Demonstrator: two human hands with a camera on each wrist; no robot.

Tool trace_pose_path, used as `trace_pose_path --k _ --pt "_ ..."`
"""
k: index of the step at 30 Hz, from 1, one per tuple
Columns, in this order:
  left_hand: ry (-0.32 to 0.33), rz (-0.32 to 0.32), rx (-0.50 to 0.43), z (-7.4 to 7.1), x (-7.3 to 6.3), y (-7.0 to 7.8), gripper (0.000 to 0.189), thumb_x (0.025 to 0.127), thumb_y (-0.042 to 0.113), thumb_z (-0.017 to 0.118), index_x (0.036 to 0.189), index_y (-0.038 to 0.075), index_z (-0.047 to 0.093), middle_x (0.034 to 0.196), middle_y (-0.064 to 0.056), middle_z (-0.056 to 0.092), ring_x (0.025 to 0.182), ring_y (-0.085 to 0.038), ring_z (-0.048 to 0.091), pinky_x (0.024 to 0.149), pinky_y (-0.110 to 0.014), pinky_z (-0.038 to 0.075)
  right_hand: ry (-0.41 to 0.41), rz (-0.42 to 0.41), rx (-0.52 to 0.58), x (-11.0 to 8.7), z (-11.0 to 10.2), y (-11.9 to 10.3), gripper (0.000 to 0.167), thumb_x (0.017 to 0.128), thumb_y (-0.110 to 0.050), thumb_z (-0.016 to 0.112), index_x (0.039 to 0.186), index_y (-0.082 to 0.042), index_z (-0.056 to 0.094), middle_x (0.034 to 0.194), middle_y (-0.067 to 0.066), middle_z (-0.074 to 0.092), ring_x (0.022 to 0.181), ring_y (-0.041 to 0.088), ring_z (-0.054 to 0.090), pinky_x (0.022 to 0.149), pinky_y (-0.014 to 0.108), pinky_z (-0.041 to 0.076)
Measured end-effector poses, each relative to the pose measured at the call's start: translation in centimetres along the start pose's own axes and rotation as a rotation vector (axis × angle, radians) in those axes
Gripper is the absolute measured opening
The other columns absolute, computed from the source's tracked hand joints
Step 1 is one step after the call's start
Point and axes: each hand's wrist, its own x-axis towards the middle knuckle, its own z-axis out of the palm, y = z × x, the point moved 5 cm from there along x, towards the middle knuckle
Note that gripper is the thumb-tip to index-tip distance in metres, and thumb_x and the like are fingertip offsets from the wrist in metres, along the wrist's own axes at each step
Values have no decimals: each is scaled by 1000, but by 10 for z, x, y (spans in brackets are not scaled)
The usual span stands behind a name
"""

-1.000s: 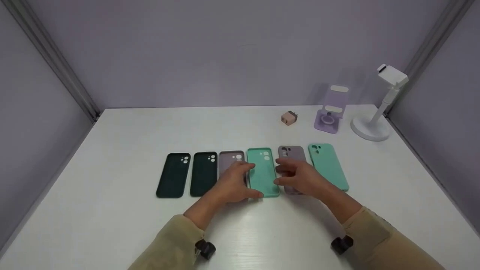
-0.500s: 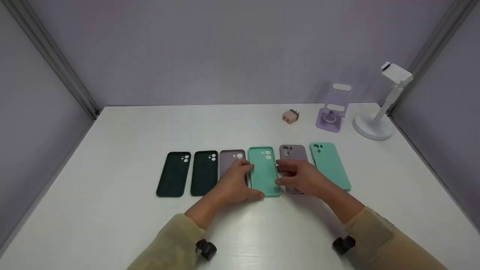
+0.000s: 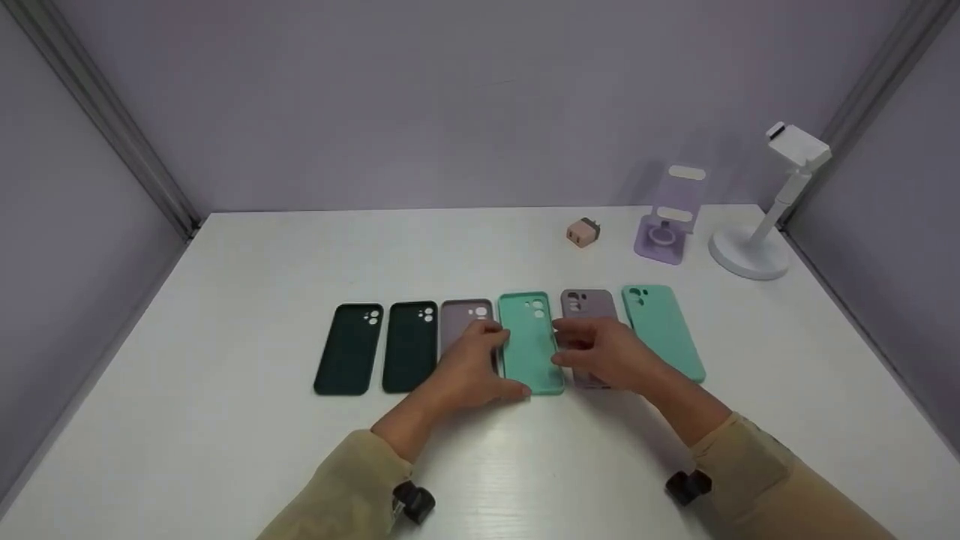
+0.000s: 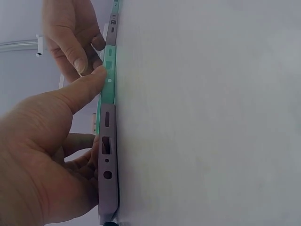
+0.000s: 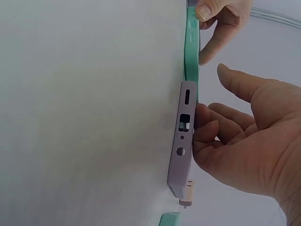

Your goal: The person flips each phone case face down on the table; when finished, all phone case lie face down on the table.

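Observation:
In the head view a mint phone case [image 3: 531, 345] lies hollow side up between both hands. My left hand [image 3: 471, 367] spreads over the mauve phone case [image 3: 454, 319] beside it; its thumb touches the mint case's lower edge, its fingers lie by the left edge. Loosely bent, my right hand [image 3: 607, 349] is over a second mauve case [image 3: 592, 301], fingertips at the mint case's right edge. The left wrist view shows the left thumb [image 4: 89, 87] against the mint edge [image 4: 108, 89]. In the right wrist view, the right fingers [image 5: 211, 127] lie beside a mauve case [image 5: 181, 146].
Two dark green cases [image 3: 349, 349] lie at the left of the row, and another mint case [image 3: 664, 330] at its right end. Behind stand a pink charger plug [image 3: 583, 232], a purple phone stand [image 3: 660, 240] and a white stand [image 3: 748, 253]. Walls border the white table [image 3: 225, 450].
Both hands keep nearly the same pose around the mint case. The whole scene shifts slightly in the head view; no case has visibly changed its place in the row.

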Motion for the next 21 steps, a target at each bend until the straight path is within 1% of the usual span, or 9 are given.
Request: trace_pose_path --k 2,4,9,12,16,21 --pt "-2 0 -5 0 0 0 98 82 34 95 159 0 45 161 -11 40 144 -27 45 119 -43 39 9 0 12 0 -1 -1 62 99 -28 78 155 -11 56 147 9 64 138 30 58 109 46 51" --pt "-4 -2 -8 0 0 0 99 81 34 95 159 -1 44 161 -11 40 144 -27 45 118 -43 40 13 0 53 -1 0 -1 61 100 -25 78 155 -11 56 146 9 64 137 30 59 108 45 52" --pt "-8 -9 -13 -1 0 -1 99 81 33 95 159 0 44 162 -11 40 145 -27 45 119 -43 40 4 -7 211 -4 3 -3 60 101 -20 76 156 -9 54 149 11 62 138 30 59 104 41 54" --pt "-11 -3 -11 -2 -1 -3 99 82 34 95 159 -1 44 162 -12 40 145 -28 44 118 -43 40 23 5 293 -4 4 -2 61 101 -19 75 156 -8 53 149 10 62 139 29 58 106 40 53" --pt "-18 -1 -13 -4 -4 -5 98 82 36 95 158 -1 45 161 -12 41 144 -28 45 119 -43 39 75 37 320 -2 4 0 60 101 -21 74 156 -9 53 143 9 67 133 25 61 106 39 52" --pt "-47 -10 -25 -8 -3 -7 98 82 37 94 159 1 45 163 -12 39 148 -28 42 121 -43 36 115 121 325 5 5 3 59 99 -26 78 153 -13 58 131 9 69 114 23 68 98 36 57"
